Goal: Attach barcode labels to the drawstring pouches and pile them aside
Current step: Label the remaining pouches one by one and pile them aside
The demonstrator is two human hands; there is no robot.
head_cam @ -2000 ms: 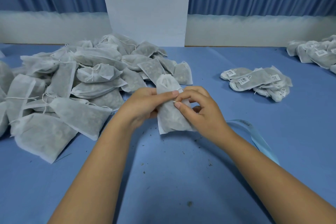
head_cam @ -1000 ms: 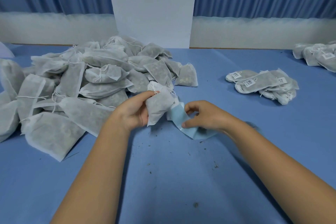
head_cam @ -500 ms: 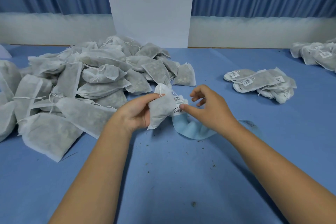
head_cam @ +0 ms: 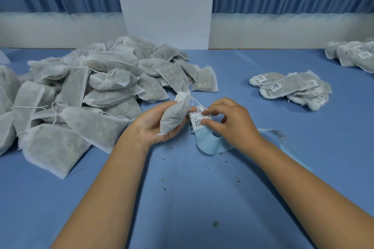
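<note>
My left hand grips a white drawstring pouch, tilted with its tied neck pointing up. Its thumb also pins the top of a barcode label strip. My right hand pinches a white barcode label on that strip, just right of the pouch. The strip's pale blue backing curls down onto the table below my right hand. A big heap of unlabelled pouches lies to the left. A small pile of labelled pouches lies to the right.
The blue table carries scattered dry crumbs in front of me. Another pile of labelled pouches sits at the far right edge. A white panel stands behind the heap, against blue curtains. The backing tape trails off to the right.
The pouch moved from both hands into my left hand alone. My right hand picked up the label strip, brought it next to the pouch and now pinches a label on it.
</note>
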